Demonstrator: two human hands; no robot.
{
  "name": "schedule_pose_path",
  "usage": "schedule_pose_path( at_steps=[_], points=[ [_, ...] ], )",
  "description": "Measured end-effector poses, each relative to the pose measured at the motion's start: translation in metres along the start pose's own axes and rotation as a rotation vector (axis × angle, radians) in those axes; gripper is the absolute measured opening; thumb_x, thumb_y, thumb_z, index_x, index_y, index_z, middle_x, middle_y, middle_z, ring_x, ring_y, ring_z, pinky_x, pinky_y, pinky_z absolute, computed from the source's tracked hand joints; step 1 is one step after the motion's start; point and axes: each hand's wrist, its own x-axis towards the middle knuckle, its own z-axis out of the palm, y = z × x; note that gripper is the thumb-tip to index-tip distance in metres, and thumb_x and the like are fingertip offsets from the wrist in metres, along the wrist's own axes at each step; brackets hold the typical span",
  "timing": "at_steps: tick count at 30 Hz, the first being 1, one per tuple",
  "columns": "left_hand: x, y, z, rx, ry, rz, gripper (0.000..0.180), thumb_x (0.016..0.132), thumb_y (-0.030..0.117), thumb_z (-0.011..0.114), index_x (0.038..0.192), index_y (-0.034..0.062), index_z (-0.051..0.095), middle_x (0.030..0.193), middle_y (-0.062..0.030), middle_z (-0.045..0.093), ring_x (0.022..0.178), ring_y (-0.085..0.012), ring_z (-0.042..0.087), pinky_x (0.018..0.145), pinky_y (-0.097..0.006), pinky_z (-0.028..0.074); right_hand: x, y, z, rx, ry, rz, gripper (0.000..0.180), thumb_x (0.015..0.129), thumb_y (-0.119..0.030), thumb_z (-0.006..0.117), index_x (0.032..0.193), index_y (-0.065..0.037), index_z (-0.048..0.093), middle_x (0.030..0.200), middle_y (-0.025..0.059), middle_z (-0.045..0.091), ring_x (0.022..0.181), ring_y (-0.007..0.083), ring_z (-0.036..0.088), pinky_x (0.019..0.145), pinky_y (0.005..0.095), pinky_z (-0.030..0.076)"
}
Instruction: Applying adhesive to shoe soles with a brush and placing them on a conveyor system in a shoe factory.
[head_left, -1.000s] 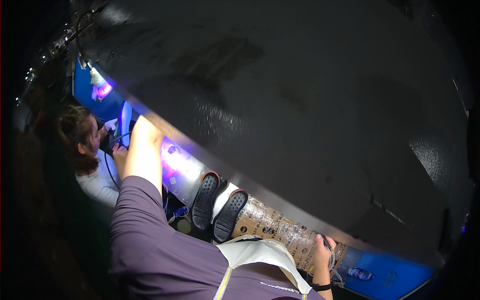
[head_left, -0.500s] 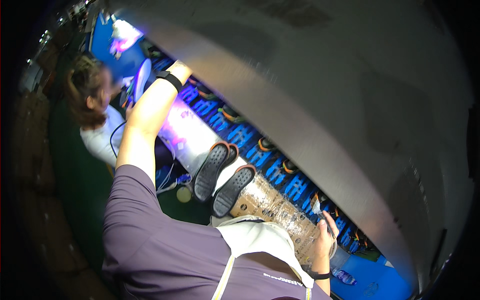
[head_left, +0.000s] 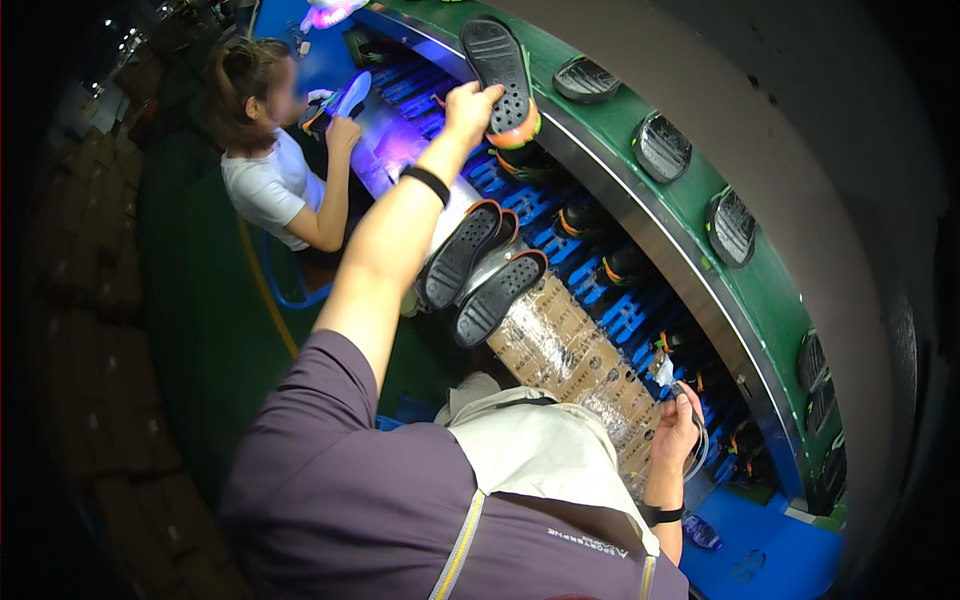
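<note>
A black shoe sole with round holes and an orange end is gripped by my left hand, above the near edge of a green conveyor belt. My right hand, at the lower right, is closed around a slim dark-handled tool with a whitish tip; a thin clear tube loops beside it. Between my arms, a black sole with an orange rim lies on the bench, next to another black sole that partly covers a third.
Brown printed sheeting covers the bench under clear film. Blue racks with shoes run below the belt, which carries several dark soles. A co-worker sits at left holding a shoe. A bottle lies on a blue surface.
My left hand was partly hidden behind the metal cover; now it shows, gripping a black sole. The view has shifted, revealing the green belt. My right hand still holds its tool.
</note>
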Motion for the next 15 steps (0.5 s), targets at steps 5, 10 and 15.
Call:
schedule_pose_path(
  at_steps=[5,10,15],
  points=[
    [-0.160,0.025,0.025,-0.442,-0.132,-0.199,0.030,0.096,0.014,0.071,0.120,-0.0046,0.070,0.108,-0.0120,0.076,0.097,-0.0224,0.073,0.089,-0.037,0.058,-0.012,-0.008,-0.009,0.092,-0.094,-0.017,0.029,0.100,-0.013,0.070,0.122,0.004,0.069,0.088,0.0007,0.066,0.074,0.0077,0.058,0.070,0.0235,0.048],
    [-0.283,-0.002,0.035,-0.894,-0.365,-0.637,0.037,0.100,0.019,0.063,0.130,-0.0026,0.064,0.117,-0.0164,0.074,0.110,-0.0314,0.073,0.100,-0.047,0.057,-0.016,-0.028,0.004,0.077,-0.185,-0.046,0.030,0.101,-0.013,0.066,0.125,0.005,0.068,0.085,-0.0004,0.061,0.075,0.0080,0.053,0.072,0.0259,0.045],
    [-0.347,0.006,0.056,-0.884,-0.582,-0.594,0.065,0.099,0.046,0.069,0.145,0.0018,0.055,0.137,-0.0212,0.066,0.126,-0.0392,0.065,0.111,-0.053,0.052,-0.017,-0.047,0.037,0.045,-0.294,-0.048,0.030,0.098,-0.011,0.071,0.123,0.006,0.069,0.091,0.0007,0.065,0.076,0.0069,0.054,0.072,0.0232,0.046]
  ],
)
